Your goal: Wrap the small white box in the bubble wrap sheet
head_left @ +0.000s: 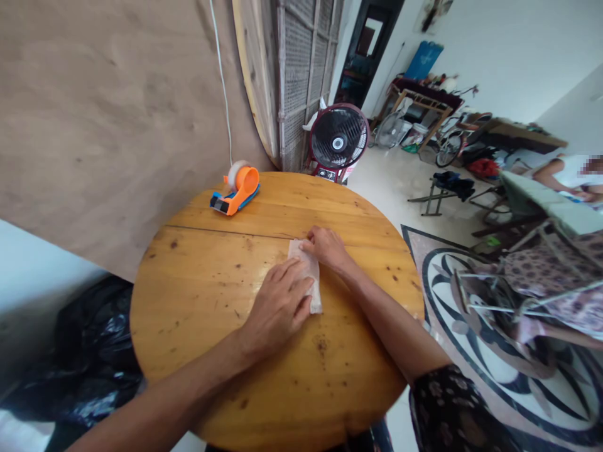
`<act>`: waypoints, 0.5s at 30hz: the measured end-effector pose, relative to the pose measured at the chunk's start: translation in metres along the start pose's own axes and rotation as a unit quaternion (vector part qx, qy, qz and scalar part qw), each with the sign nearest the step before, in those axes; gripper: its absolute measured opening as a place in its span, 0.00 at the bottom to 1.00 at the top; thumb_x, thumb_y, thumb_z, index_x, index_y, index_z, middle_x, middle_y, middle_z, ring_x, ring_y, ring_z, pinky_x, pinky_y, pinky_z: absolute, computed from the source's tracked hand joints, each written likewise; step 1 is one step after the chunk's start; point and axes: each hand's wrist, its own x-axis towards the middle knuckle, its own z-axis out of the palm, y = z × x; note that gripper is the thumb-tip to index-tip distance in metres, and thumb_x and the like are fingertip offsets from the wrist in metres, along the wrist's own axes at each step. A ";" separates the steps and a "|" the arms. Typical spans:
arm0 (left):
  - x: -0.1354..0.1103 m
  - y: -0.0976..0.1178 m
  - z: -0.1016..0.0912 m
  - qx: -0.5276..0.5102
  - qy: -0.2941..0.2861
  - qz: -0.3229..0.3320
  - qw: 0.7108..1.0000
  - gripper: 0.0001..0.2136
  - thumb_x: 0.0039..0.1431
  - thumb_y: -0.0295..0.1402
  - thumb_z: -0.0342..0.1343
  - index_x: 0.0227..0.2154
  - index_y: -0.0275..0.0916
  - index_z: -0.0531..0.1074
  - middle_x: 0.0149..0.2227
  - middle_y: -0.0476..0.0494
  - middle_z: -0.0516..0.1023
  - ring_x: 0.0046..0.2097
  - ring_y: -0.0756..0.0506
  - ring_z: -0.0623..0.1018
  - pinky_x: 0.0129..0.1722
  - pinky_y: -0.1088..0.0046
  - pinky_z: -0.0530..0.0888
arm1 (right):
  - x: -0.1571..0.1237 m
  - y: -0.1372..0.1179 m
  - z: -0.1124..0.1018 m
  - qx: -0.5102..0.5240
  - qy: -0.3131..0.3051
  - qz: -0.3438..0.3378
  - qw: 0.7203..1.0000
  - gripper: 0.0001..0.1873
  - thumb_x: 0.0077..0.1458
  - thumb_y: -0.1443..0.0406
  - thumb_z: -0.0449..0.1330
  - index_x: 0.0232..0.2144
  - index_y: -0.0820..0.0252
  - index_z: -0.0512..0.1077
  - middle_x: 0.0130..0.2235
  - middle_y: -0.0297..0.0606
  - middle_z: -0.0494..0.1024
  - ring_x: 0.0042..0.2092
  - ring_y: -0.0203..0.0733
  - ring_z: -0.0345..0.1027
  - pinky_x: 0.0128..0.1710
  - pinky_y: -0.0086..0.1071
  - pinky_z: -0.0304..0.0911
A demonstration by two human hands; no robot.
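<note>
Both hands lay on a pale flat packet (313, 274) near the middle of the round wooden table (198, 301).

The packet's long axis ran away from the person, its far end leaning slightly left. The left hand (279, 306) pressed it flat, palm down with fingers extended. The right hand (328, 247) covered the far end with its fingers bent; whether they pinched it could not be told. An orange tape dispenser (237, 188) sat well apart at the table's far edge.

The left hand (280, 307) covers the near half of the pale packet (315, 295) and the right hand (327, 248) covers its far corner, so what it is cannot be told. The counter (202, 301) is cut off at the bottom edge, and the black bag (89, 351) at the left.
</note>
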 end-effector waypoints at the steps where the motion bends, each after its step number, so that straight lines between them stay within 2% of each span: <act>1: 0.000 0.000 0.000 -0.004 -0.008 0.006 1.000 0.10 0.58 0.26 0.50 0.43 0.38 0.69 0.52 0.37 0.70 0.59 0.37 0.64 0.57 0.55 0.64 | 0.001 0.001 0.000 -0.003 -0.002 0.003 1.000 0.14 0.52 0.57 0.62 0.39 0.60 0.73 0.38 0.44 0.79 0.40 0.46 0.71 0.39 0.34 0.61; 4: 0.001 -0.001 0.001 -0.020 -0.022 0.004 1.000 0.11 0.58 0.25 0.50 0.43 0.37 0.69 0.46 0.39 0.74 0.53 0.39 0.70 0.53 0.58 0.68 | 0.005 0.005 0.001 0.005 -0.007 0.008 1.000 0.15 0.50 0.55 0.63 0.36 0.59 0.73 0.37 0.43 0.79 0.38 0.44 0.70 0.35 0.32 0.59; 7: 0.000 -0.002 0.003 -0.033 -0.024 -0.011 0.999 0.12 0.57 0.25 0.51 0.44 0.36 0.68 0.44 0.39 0.75 0.47 0.40 0.72 0.47 0.61 0.71 | 0.010 0.009 0.001 0.021 -0.017 0.011 1.000 0.14 0.48 0.54 0.64 0.33 0.58 0.73 0.34 0.41 0.78 0.35 0.43 0.69 0.31 0.31 0.56; 15: -0.001 -0.004 0.005 -0.045 -0.030 -0.012 0.998 0.12 0.58 0.26 0.50 0.44 0.37 0.69 0.43 0.39 0.76 0.46 0.41 0.73 0.46 0.60 0.70 | 0.007 0.010 0.000 0.079 -0.043 -0.028 0.996 0.06 0.48 0.62 0.62 0.27 0.59 0.71 0.28 0.32 0.74 0.29 0.35 0.63 0.27 0.27 0.50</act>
